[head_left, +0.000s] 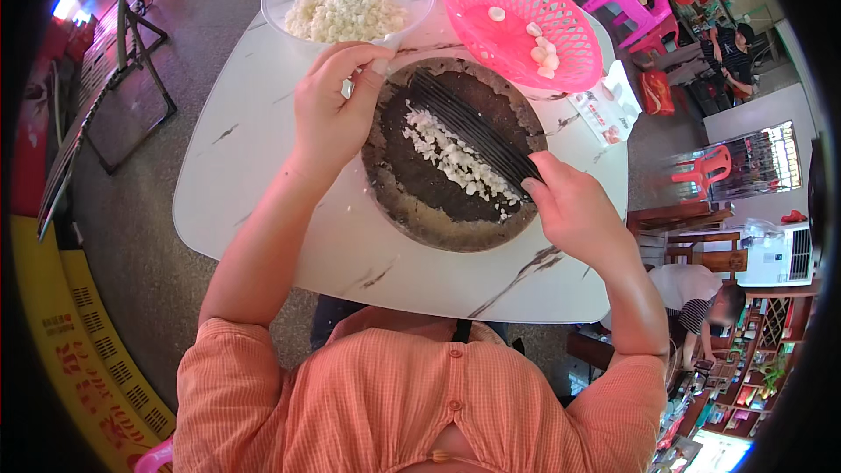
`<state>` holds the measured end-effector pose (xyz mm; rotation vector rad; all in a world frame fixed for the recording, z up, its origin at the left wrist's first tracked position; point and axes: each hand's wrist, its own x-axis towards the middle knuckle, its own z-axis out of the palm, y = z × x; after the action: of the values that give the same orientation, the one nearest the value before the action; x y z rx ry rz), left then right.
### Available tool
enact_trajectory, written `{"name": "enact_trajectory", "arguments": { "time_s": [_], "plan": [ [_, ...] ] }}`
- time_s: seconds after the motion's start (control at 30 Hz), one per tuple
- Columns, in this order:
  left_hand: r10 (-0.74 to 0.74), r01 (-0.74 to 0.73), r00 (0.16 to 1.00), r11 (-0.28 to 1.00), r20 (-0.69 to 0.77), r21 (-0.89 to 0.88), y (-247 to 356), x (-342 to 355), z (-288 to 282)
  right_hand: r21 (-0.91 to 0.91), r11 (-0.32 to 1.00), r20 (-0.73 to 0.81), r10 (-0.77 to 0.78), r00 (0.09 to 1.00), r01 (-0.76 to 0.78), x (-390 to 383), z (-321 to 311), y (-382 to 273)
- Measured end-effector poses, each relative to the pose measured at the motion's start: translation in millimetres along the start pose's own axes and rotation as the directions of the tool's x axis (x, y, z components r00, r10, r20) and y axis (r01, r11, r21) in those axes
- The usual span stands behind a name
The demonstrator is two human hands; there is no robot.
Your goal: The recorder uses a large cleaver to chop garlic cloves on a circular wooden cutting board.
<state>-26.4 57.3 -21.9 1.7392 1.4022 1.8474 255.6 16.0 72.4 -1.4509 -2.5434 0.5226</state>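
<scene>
A round, dark chopping block (407, 223) with a worn rim sits on the white table. Chopped white pieces, probably garlic (455, 158), lie in a slanting strip across it. My right hand (569, 201) is closed on the lower right end of a long black ribbed, blade-like tool (473, 127), which slants over the block along the strip's far side. By the block's upper left rim is my left hand (337, 109), fingers curled and thumb pressed in. Whether it pinches anything is hidden.
A clear bowl (420, 13) behind my left hand holds a heap of chopped white pieces. A pink basket (526, 13) with several whole cloves stands behind the block, by a white packet (609, 105). The marbled table (236, 166) has rounded edges. Two people are at the right.
</scene>
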Motion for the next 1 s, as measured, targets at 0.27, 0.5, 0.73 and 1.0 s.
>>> {"name": "enact_trajectory", "arguments": {
  "time_s": [0.27,0.5,0.73,1.0],
  "plan": [
    [0.000,0.000,1.000,1.000,-0.015,-0.012,2.2,1.1,-1.5,-0.022,1.000,0.043,0.018,0.999,-0.017,3.6,-1.8,-0.4],
    [0.050,-0.050,0.998,0.999,-0.028,-0.011,-3.3,2.9,-2.5,0.033,0.999,0.024,0.027,0.999,-0.028,1.8,-8.1,-8.6],
    [0.035,-0.035,0.999,0.999,-0.015,0.019,-3.8,0.5,-2.2,-0.012,1.000,0.049,-0.027,0.998,0.027,1.1,-8.6,-3.2],
    [0.026,-0.026,1.000,0.999,-0.006,-0.018,-4.8,1.9,-1.2,-0.045,0.998,0.054,-0.039,0.998,0.042,-1.1,-8.7,1.1]
  ]
}}
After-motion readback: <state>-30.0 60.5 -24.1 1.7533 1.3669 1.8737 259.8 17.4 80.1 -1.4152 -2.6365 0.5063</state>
